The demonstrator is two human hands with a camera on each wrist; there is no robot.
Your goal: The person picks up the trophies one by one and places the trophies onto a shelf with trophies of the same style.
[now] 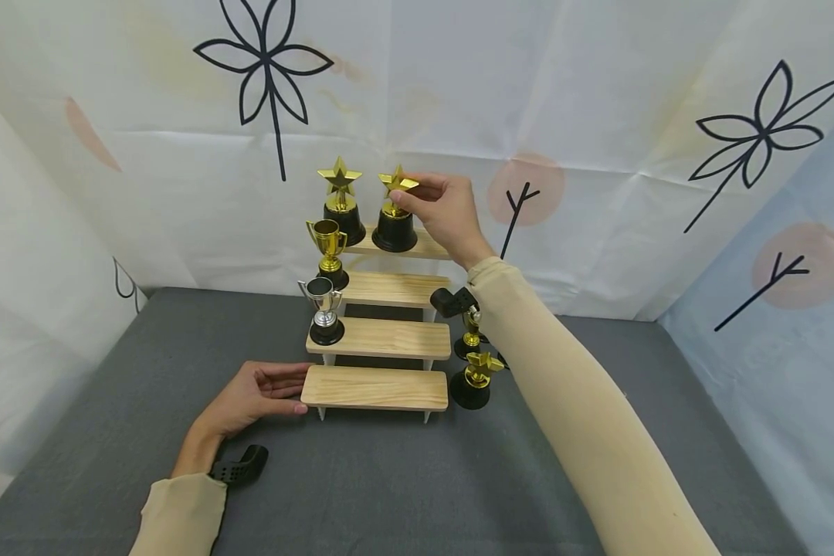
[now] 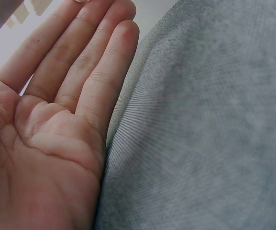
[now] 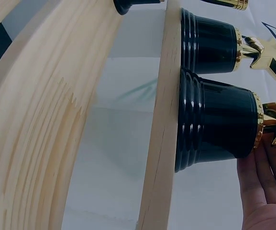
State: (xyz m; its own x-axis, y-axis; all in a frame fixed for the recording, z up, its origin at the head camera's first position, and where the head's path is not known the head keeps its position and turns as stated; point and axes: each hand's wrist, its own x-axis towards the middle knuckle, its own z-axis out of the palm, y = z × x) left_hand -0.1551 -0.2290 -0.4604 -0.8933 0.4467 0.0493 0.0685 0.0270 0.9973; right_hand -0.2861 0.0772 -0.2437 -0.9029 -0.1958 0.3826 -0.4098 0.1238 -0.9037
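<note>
My right hand (image 1: 446, 210) pinches the gold star of a star trophy (image 1: 394, 230) at the top step of a wooden tiered stand (image 1: 375, 386). In the right wrist view, the black base (image 3: 219, 120) of this trophy is right at the step's edge, beside another star trophy (image 1: 343, 220). Below, on the left ends of the lower steps, stand a gold cup trophy (image 1: 330, 247) and a silver cup trophy (image 1: 325, 309). My left hand (image 1: 250, 398) is at the left end of the lowest step, fingers fairly straight; its palm (image 2: 47, 158) faces the left wrist camera.
Right of the stand, a star trophy (image 1: 471, 386) and a small gold trophy (image 1: 469, 340) stand on the grey tabletop (image 1: 361, 494), partly behind my right forearm. A white patterned cloth (image 1: 445, 77) hangs close behind the stand.
</note>
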